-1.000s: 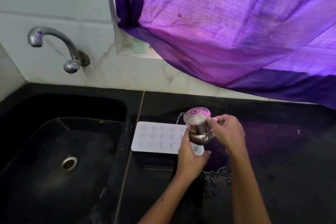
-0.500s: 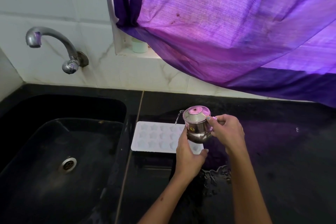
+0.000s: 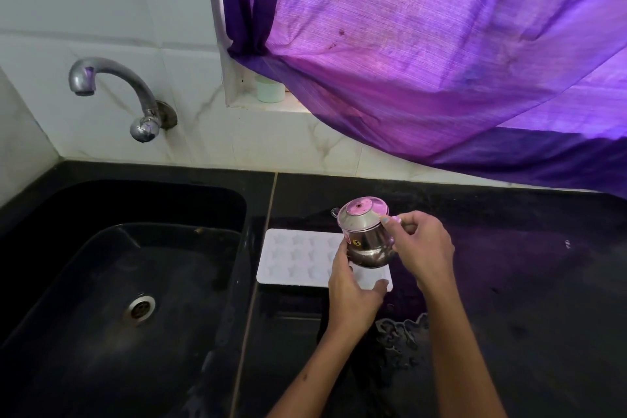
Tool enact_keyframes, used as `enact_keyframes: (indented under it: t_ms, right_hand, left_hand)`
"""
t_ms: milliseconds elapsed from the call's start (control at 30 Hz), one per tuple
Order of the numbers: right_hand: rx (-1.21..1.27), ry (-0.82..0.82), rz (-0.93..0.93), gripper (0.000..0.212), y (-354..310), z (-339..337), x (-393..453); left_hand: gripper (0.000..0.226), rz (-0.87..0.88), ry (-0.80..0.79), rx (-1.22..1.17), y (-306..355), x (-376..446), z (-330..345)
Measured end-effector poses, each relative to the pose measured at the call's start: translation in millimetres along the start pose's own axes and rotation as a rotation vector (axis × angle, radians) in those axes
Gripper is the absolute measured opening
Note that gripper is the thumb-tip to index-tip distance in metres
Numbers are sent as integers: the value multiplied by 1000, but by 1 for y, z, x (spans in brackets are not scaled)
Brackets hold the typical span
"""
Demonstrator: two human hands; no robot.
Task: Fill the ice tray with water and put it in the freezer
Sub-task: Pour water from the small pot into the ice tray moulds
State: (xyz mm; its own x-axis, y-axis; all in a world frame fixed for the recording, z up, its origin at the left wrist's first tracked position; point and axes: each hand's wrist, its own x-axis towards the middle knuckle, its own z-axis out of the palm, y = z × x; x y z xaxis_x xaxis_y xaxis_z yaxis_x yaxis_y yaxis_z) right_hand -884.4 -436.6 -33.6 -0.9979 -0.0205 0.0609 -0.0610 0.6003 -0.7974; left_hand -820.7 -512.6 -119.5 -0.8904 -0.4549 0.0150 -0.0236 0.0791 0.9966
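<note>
while the ice tray [image 3: 298, 256] lies at the bench's [image 3: 509, 282] sink-side edge, the right hand [image 3: 420, 248] pinches the steel kettle's [image 3: 364, 236] handle above it; the left hand [image 3: 353, 292] cups the kettle's base.

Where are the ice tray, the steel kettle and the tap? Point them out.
ice tray [image 3: 298, 256], head view, bare star-moulded top.
steel kettle [image 3: 368, 241], head view, shiny body.
tap [image 3: 118, 73], head view, curved spout.
</note>
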Motion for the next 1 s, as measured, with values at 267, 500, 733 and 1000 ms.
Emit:
enact_keyframes:
  t_ms: [267, 500, 733, 1000]
  right_hand:
    - [-72, 19, -24, 18, -8, 12, -3]
    - [-89, 39, -9, 19, -8, 20, -5]
    - [-57, 74, 40, 19, -7, 25, -11]
    - [16, 80, 91, 19, -4, 25, -22]
  left_hand:
    - [82, -35, -16, -33, -4, 3, -8]
    - [75, -48, -23, -60, -11, 9, -14]
    - [72, -37, -39, -63, -12, 10, -20]
    - [76, 7, -50, -43, -8, 3, -32]
